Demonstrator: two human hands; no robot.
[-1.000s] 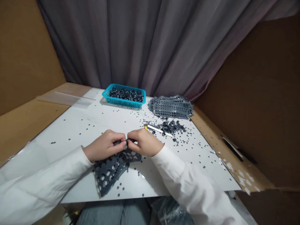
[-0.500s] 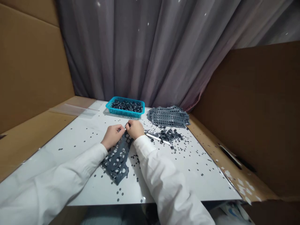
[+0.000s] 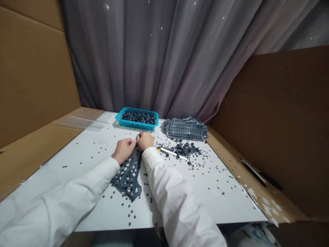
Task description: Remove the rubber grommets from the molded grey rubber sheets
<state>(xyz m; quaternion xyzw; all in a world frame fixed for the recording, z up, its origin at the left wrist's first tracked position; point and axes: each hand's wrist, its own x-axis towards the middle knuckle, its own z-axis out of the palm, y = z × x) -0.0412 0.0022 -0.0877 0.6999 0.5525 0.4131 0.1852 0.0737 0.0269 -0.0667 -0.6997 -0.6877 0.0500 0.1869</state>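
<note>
A dark grey sheet full of round holes (image 3: 130, 180) hangs from my hands down to the white tabletop. At its upper left edge my left hand (image 3: 124, 150) is closed, thumb and fingertips pinching the sheet. My right hand (image 3: 145, 140) is closed at the top of the same sheet, close beside the left. A small dark bit shows at its fingertips, too small to make out. Just right of my right hand lie a white stick-like tool (image 3: 172, 153) and a heap of small black pieces (image 3: 187, 149).
A blue basket (image 3: 118, 118) of black pieces stands behind my hands. Stacked perforated sheets (image 3: 185, 129) lie at the back right. Small dark discs are scattered over the table (image 3: 195, 206). Clear plastic strips (image 3: 82, 121) lie at the left. Cardboard walls (image 3: 280, 113) flank the table.
Both hands stay at the top of the sheet; the right hand has shifted slightly left. The sheet's lower end has swung a little to the right.
</note>
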